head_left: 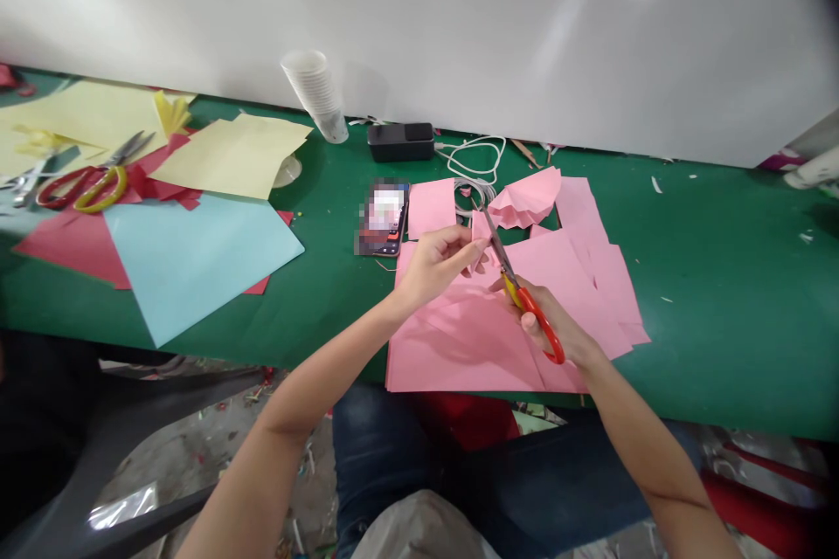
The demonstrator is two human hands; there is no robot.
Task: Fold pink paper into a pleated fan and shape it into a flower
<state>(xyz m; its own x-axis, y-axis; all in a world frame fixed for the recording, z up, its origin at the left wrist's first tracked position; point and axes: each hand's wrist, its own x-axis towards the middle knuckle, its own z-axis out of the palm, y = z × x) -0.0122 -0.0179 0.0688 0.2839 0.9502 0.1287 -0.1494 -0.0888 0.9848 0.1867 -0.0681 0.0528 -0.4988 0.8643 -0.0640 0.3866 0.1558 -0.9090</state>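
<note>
Pinched between the fingers of my left hand is a small folded piece of pink paper. My right hand grips scissors with red and yellow handles, fingers in the loops. The blades point up and away, right against the held piece; whether they are cutting into it I cannot tell. Beneath both hands lie several pink paper sheets, overlapping. A pleated pink paper fan rests just beyond the scissors, and a small pink square lies beyond my left hand.
A phone lies left of the pink paper. Behind it are a black box, a coiled white cable and stacked paper cups. Leftward lie blue paper, yellow paper and another pair of scissors. A white partition borders the green table.
</note>
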